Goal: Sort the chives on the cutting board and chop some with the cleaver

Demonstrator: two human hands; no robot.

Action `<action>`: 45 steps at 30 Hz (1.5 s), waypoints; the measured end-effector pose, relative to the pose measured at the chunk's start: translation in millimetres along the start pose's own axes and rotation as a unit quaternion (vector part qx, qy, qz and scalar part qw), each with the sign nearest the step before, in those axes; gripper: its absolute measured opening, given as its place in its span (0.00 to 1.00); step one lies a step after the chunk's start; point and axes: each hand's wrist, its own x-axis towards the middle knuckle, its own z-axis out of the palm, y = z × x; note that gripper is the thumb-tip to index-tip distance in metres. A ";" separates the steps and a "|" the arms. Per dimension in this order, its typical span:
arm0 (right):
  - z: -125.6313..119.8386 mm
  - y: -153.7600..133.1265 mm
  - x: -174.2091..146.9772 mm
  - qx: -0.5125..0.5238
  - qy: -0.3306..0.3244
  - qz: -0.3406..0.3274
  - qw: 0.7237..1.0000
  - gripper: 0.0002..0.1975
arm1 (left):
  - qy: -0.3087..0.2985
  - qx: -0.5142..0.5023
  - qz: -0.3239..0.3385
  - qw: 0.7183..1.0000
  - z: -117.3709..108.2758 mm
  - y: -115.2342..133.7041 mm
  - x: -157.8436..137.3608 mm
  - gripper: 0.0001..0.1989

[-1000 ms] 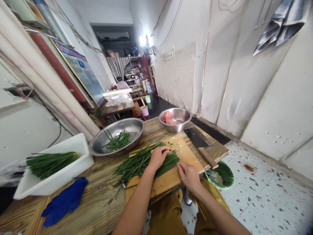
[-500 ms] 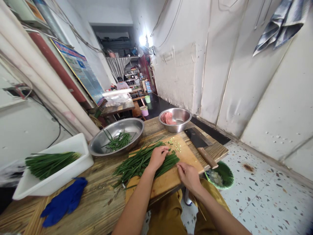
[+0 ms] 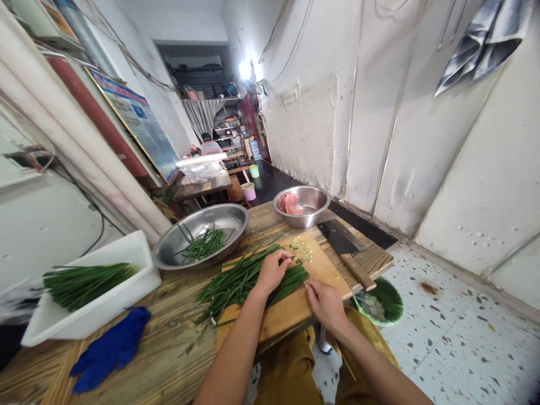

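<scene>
A pile of green garlic chives (image 3: 236, 281) lies across the wooden cutting board (image 3: 312, 315), its trimmed ends to the right. My left hand (image 3: 273, 271) rests on the pile with its fingers curled round some stalks. Just beyond the right ends of the chives, my right hand (image 3: 325, 302) is closed, thumb and forefinger pinched together. Whatever may be between those fingertips is too small to make out. Small pale cut bits (image 3: 304, 250) are scattered near the board's far edge. A cleaver (image 3: 343, 242) with a wooden handle lies right of the board.
Behind the board stand a steel basin (image 3: 240, 216) with some chives and a steel bowl (image 3: 314, 218) with something pink. On the left are a white tub (image 3: 145, 253) of chives and a blue glove (image 3: 112, 349). A green bin (image 3: 394, 301) stands below. A person (image 3: 210, 146) sits far back.
</scene>
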 end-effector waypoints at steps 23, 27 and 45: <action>0.9 0.5 -0.5 0.004 0.006 -0.004 1.000 0.15 | -0.030 0.002 -0.065 0.997 -2.1 4.3 0.1 0.09; 1.0 0.3 -0.6 0.006 0.007 -0.004 1.000 0.14 | -0.034 0.000 -0.069 0.997 -4.0 4.3 -0.6 0.08; 0.6 0.0 -0.8 0.001 -0.001 -0.006 1.000 0.15 | -0.032 -0.026 -0.063 0.997 -5.4 9.4 -1.3 0.08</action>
